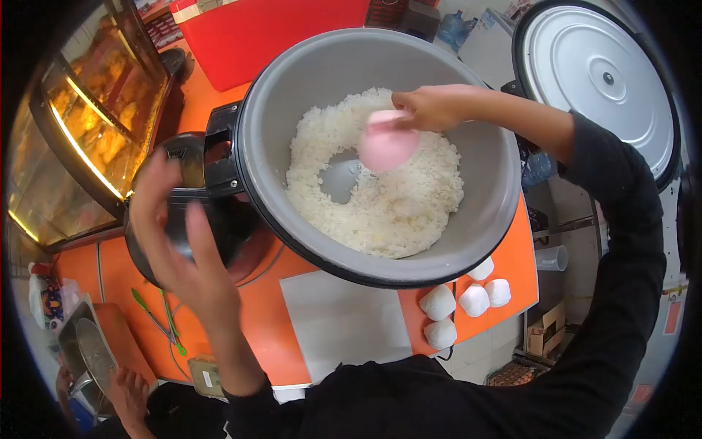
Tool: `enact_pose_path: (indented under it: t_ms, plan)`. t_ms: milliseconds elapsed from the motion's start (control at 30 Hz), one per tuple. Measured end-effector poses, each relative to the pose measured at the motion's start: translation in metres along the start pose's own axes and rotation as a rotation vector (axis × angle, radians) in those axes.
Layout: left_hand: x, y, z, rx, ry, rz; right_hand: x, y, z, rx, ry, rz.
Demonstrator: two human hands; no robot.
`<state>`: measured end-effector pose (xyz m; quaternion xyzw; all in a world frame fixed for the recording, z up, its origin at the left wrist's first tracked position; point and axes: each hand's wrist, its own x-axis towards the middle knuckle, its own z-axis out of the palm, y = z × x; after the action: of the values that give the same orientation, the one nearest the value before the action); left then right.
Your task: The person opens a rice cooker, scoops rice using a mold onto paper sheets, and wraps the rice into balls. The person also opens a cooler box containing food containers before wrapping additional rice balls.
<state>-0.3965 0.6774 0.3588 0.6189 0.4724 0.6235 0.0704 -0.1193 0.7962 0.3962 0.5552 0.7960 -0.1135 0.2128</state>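
My right hand (436, 107) is closed on a pink rice scoop (390, 150), slightly blurred, over the rice in a large grey pot. Cooked white rice (417, 212) lies in a ring there, with a patch of bare pot bottom showing at its left. The pot (292, 80) is a wide rice cooker with a black rim and a black side handle (221, 150). My left hand (183, 256), smeared a little by motion, is raised with fingers apart and nothing in it. It is left of the pot, in front of a round black appliance (219, 227).
A white sheet (347, 322) and several white wrapped bundles (474, 299) lie on the orange table (259, 322). Green-tipped tongs (162, 325) are left. A lit glass case (95, 110) holds fried food. Another person's hand (128, 395) is by a metal tray (84, 333). A large lid (599, 73) stands right.
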Motion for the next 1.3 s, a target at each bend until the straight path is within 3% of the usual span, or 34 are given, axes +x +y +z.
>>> enact_pose_path:
  t_ms: [67,133,200,233,267,333,433,533,600,667,733,800,867,933,1000,1033,1100,1167,1233,1267,1300]
  plan:
    - [0.034,-0.001,0.018,-0.143,-0.144,-0.243,0.013,0.018,0.015,0.214,-0.138,0.130]
    - [0.044,-0.039,0.033,0.225,-0.260,-0.185,0.041,0.046,0.047,-0.049,0.048,-0.191]
    - [0.046,-0.064,0.043,0.216,-0.323,-0.222,0.053,0.025,0.055,-0.496,0.046,0.000]
    - [0.046,-0.071,0.045,0.165,-0.348,-0.257,0.059,0.022,0.068,-0.479,0.273,-0.085]
    - [0.047,-0.078,0.046,0.115,-0.377,-0.290,0.067,0.023,0.075,-0.473,0.270,-0.090]
    - [0.047,-0.084,0.047,0.028,-0.323,-0.342,0.071,0.006,0.072,-0.594,0.131,-0.233]
    - [0.049,-0.080,0.046,-0.175,-0.344,-0.626,0.073,0.011,0.070,-0.532,0.033,-0.324]
    - [0.050,-0.082,0.047,-0.182,-0.308,-0.703,0.068,0.010,0.071,-0.418,-0.065,-0.277]
    - [0.048,-0.077,0.046,-0.171,-0.306,-0.721,0.058,0.014,0.078,-0.270,-0.236,-0.290]
    - [0.049,-0.077,0.045,-0.164,-0.299,-0.731,0.042,0.014,0.080,-0.200,-0.258,-0.231]
    - [0.048,-0.086,0.048,-0.137,-0.296,-0.669,0.029,0.005,0.074,-0.031,-0.370,-0.319]
    - [0.045,-0.094,0.051,-0.159,-0.278,-0.609,-0.004,-0.011,0.066,0.101,-0.382,-0.216]
    - [0.047,-0.113,0.053,-0.068,-0.289,-0.501,-0.021,-0.017,0.051,0.062,-0.341,-0.322]
    - [0.047,-0.101,0.051,-0.115,-0.275,-0.555,-0.017,0.005,0.054,0.100,-0.349,-0.348]
    - [0.047,-0.096,0.051,-0.070,-0.271,-0.549,0.006,0.043,0.062,0.265,-0.815,-0.235]
    - [0.048,-0.094,0.050,-0.071,-0.268,-0.541,0.009,0.046,0.050,0.264,-0.807,-0.234]
    - [0.049,-0.094,0.050,-0.070,-0.261,-0.540,0.014,0.054,0.031,0.670,-0.747,-0.004]
    - [0.046,-0.096,0.049,-0.061,-0.273,-0.538,0.050,0.051,0.040,0.232,-0.474,-0.056]
    - [0.046,-0.098,0.048,-0.052,-0.265,-0.463,0.062,0.033,0.065,0.468,-0.058,0.162]
    - [0.045,-0.098,0.048,-0.046,-0.273,-0.457,0.065,0.019,0.067,0.479,-0.055,0.162]
    - [0.046,-0.090,0.045,-0.097,-0.280,-0.518,0.057,-0.007,0.052,0.597,-0.061,0.322]
